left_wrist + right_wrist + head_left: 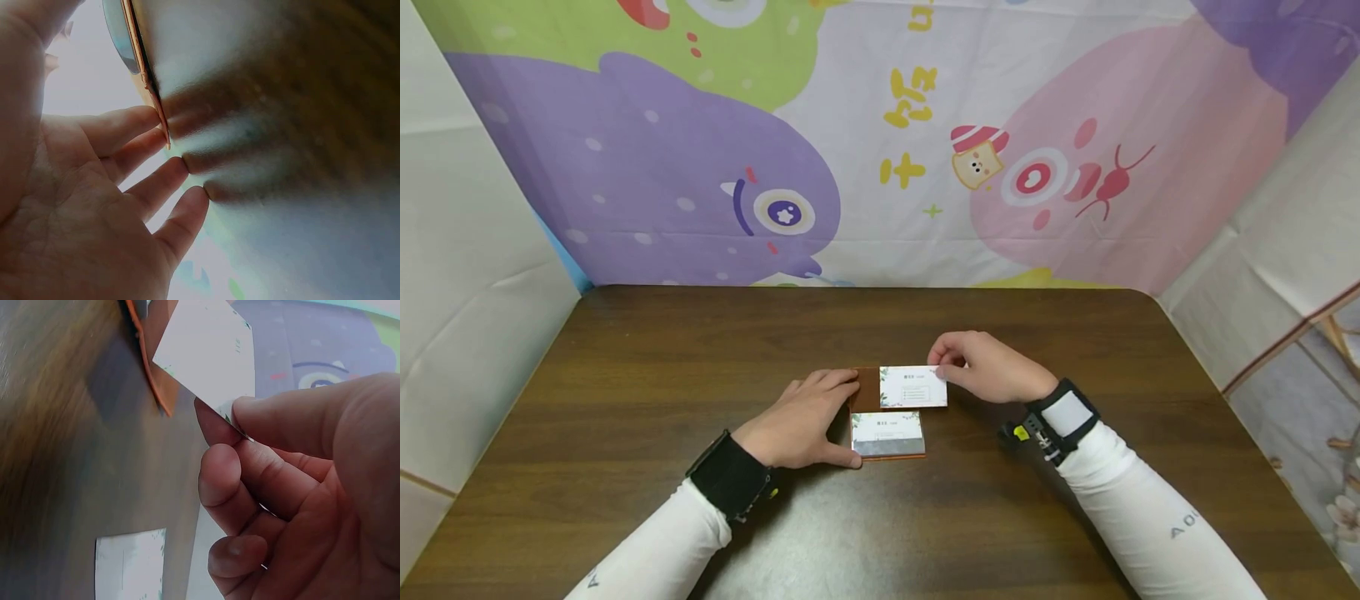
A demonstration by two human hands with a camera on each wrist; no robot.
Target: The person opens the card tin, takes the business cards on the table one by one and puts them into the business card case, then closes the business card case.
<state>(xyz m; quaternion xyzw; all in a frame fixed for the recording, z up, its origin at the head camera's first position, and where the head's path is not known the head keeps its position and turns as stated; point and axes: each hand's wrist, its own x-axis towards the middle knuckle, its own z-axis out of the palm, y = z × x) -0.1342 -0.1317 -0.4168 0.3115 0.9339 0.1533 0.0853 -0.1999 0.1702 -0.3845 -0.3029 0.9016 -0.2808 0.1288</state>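
Note:
A brown card holder (867,387) lies opened out on the table, its near half holding a white card (886,426) behind a greyish pocket strip. Above the far half, my right hand (988,367) pinches another white card (913,387) by its right end, between thumb and index finger. That card has green leaf print at its edges; its left part overlaps the brown flap. My left hand (801,421) rests at the holder's left side, fingers spread, with some fingertips on the flap's edge and the thumb by the near corner. In the left wrist view, fingers (165,203) touch the table.
The brown wooden table (700,333) runs back to a cartoon-printed cloth (880,242). White cloth walls (475,250) stand at either side. A white printed rectangle (131,565) shows low in the right wrist view.

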